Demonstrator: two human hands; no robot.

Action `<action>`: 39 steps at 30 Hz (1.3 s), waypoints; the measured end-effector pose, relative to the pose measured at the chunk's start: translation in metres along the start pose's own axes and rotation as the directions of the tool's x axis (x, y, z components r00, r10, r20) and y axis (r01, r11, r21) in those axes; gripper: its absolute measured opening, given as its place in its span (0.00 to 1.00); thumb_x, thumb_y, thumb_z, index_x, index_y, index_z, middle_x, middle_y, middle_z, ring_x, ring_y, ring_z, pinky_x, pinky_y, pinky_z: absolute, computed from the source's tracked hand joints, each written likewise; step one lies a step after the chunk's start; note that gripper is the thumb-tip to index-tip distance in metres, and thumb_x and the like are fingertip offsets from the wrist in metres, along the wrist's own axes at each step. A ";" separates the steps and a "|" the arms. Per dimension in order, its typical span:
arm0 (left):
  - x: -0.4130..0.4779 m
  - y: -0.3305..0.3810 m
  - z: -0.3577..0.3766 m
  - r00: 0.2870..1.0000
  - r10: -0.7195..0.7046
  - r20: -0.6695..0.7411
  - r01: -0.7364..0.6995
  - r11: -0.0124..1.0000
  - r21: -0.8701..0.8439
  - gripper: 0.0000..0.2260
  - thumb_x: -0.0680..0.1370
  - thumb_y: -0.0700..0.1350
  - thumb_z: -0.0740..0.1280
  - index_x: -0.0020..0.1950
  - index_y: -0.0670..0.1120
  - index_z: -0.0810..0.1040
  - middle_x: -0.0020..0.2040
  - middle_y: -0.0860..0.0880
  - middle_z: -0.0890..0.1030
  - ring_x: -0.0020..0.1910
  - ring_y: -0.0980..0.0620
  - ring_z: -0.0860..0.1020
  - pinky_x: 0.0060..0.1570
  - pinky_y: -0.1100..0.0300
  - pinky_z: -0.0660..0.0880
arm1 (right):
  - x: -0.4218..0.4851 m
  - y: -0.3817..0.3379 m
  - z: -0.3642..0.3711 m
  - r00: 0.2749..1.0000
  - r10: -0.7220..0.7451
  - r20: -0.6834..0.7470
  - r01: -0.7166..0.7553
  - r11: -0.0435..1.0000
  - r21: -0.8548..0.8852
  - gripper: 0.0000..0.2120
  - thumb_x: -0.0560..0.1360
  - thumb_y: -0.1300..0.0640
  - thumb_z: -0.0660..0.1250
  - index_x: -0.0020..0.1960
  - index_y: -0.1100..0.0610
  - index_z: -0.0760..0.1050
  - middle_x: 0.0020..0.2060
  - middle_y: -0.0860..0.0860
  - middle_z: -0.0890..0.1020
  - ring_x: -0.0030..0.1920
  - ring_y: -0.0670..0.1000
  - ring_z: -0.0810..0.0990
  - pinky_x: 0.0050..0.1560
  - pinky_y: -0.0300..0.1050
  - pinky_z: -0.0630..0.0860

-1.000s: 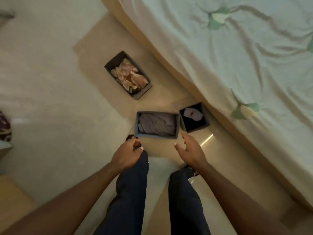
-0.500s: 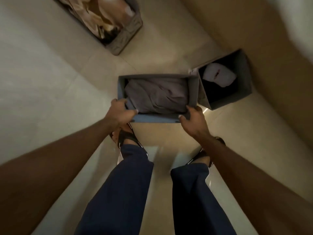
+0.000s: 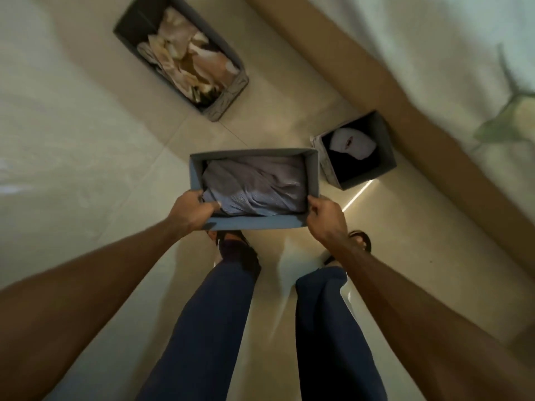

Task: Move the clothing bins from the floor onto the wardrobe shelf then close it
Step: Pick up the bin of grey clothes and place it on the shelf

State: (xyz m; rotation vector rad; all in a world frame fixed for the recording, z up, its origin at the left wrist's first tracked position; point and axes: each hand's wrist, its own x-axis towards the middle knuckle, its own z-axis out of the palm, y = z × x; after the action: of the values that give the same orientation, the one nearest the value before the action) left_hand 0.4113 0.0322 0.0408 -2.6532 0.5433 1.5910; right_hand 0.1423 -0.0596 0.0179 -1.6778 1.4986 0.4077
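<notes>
Person is bending over the grey bin [image 3: 257, 222], looking straight down into it. Left hand [image 3: 192, 209] is gripping the bin's near-left corner. Its fingers are curling over the left wall and the thumb is lying inside, against the cloth. Right hand [image 3: 325, 217] is gripping the near-right corner, fingers hooking over the rim. Both hands are clenched on the bin, one per corner.

Grey bin is sitting level, open top up, with a folded grey-lilac garment [image 3: 257, 183] filling most of it. Its near wall is overlapping the toe of the left sandal [image 3: 234, 241] in view, so it's reading as raised off the floor [image 3: 86, 140]. Can't confirm the gap underneath.

Small bin [image 3: 365, 177] is standing on the floor just beside the grey bin's far-right corner. Can't tell if the two are touching. It's holding a white item [image 3: 353, 144] on top of dark contents. Beyond the grey bin on that same side, the bed frame [image 3: 376, 91] is running diagonally, with a pale sheet [image 3: 434, 53] hanging over it.

Long bin [image 3: 230, 101] is lying on the floor well beyond the grey bin's far-left corner. It's angled and stuffed with crumpled beige clothes [image 3: 188, 62].

Nearer than the grey bin, navy trouser legs [image 3: 208, 328] are standing, and the right sandal [image 3: 360, 240] is showing just past the right wrist.
</notes>
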 end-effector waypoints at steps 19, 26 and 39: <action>-0.423 0.174 -0.041 0.886 0.427 0.181 -0.447 0.890 0.091 0.20 0.78 0.44 0.66 0.69 0.41 0.73 0.66 0.44 0.77 0.65 0.45 0.75 0.64 0.53 0.70 | -0.380 0.075 -0.325 0.940 0.179 -0.289 -0.145 0.980 0.137 0.19 0.76 0.61 0.59 0.66 0.55 0.76 0.59 0.56 0.81 0.57 0.60 0.79 0.52 0.47 0.74; -0.487 0.217 -0.010 0.675 0.552 0.490 -0.727 0.613 0.311 0.17 0.75 0.40 0.64 0.64 0.43 0.77 0.58 0.43 0.82 0.56 0.43 0.79 0.56 0.51 0.76 | -0.494 0.108 -0.314 0.724 0.527 -0.446 -0.322 0.829 0.457 0.19 0.77 0.62 0.60 0.66 0.55 0.76 0.61 0.55 0.81 0.60 0.56 0.79 0.58 0.47 0.75; -0.575 0.246 0.059 0.242 0.446 0.862 -0.931 -0.144 0.336 0.22 0.75 0.39 0.61 0.68 0.50 0.74 0.59 0.46 0.81 0.51 0.48 0.80 0.46 0.55 0.79 | -0.662 0.052 -0.140 0.211 0.956 -0.203 -0.276 0.258 0.926 0.18 0.78 0.65 0.59 0.66 0.58 0.75 0.63 0.58 0.79 0.57 0.58 0.80 0.54 0.43 0.74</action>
State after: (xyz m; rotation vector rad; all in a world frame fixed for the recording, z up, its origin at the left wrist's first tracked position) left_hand 0.0436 -0.0211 0.5473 -0.8278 2.3680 1.2033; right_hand -0.1013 0.2773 0.5548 -0.2092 2.6304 -0.6194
